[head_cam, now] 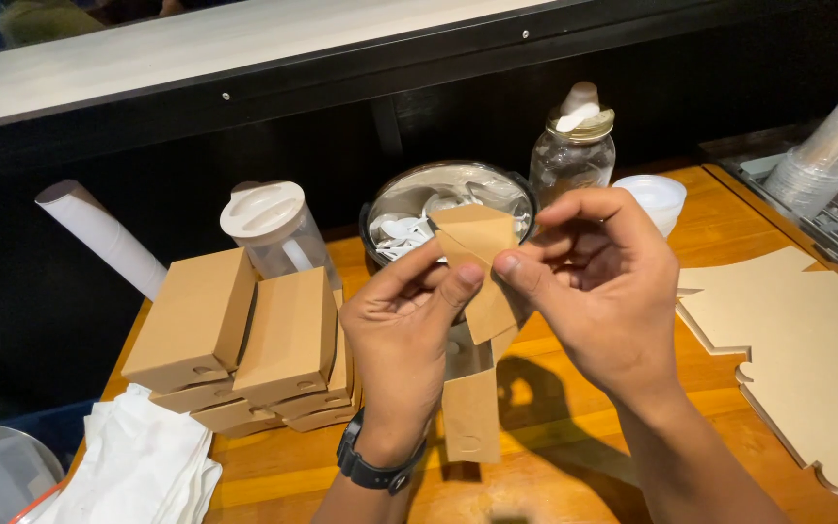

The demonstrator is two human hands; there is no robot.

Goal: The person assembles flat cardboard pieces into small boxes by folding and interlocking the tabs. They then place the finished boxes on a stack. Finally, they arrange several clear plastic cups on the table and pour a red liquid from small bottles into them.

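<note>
1. Brown card made up the unfolded box blank [477, 291] I held above the wooden table [574, 427], in front of the metal bowl [448, 209].
2. My left hand [402, 335] pinched its upper flap between thumb and forefinger.
3. My right hand [598, 286] gripped the same flap from the other side.
4. Finished brown boxes [244, 340] sat stacked to the left, flat blanks [797, 359] to the right.

I was looking at what seemed a café or takeaway prep counter. My hands worked over a wooden countertop [574, 466] below a raised serving ledge [244, 49]. Left of my grip sat stacked kraft food boxes [244, 340] and napkins [138, 466]; beyond it a bowl of plastic cutlery [409, 218]; right of it, stacked disposable cups [826, 146].
</note>
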